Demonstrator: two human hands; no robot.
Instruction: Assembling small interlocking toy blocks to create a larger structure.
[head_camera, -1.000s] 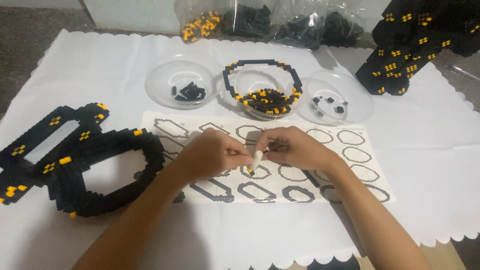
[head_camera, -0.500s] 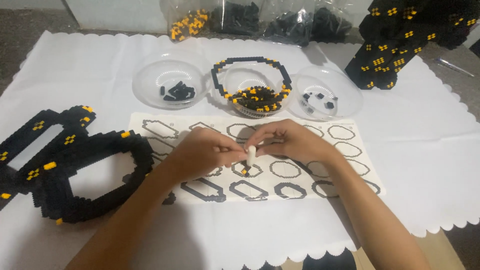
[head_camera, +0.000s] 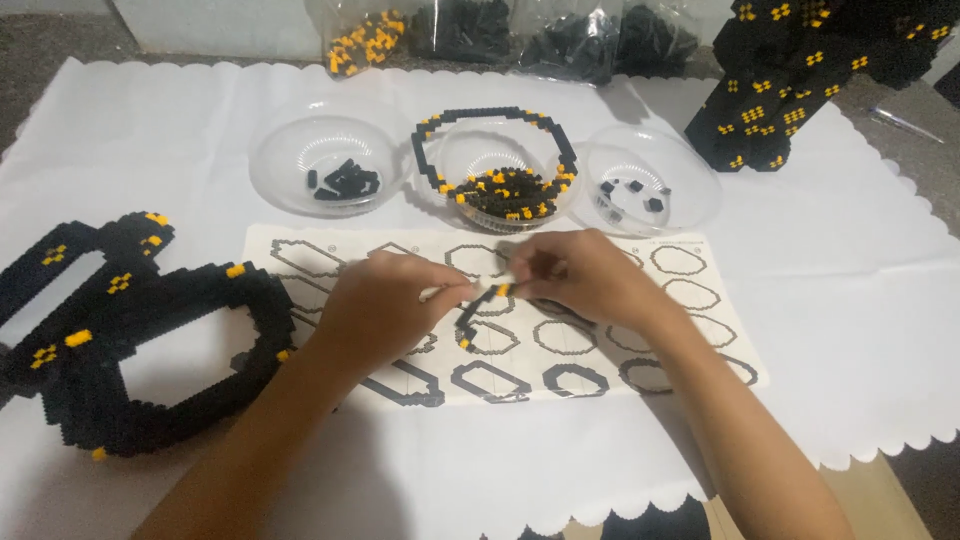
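Both hands meet over the printed pattern sheet (head_camera: 700, 330): the left hand (head_camera: 385, 305) and right hand (head_camera: 580, 275) pinch a short black-and-yellow bead strip (head_camera: 480, 310) between their fingertips, just below the middle bowl of beads (head_camera: 505, 190)

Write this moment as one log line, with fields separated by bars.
left hand: grips small pale tool | right hand: holds curved black-yellow brick strip | under hands: instruction sheet | behind: three clear bowls
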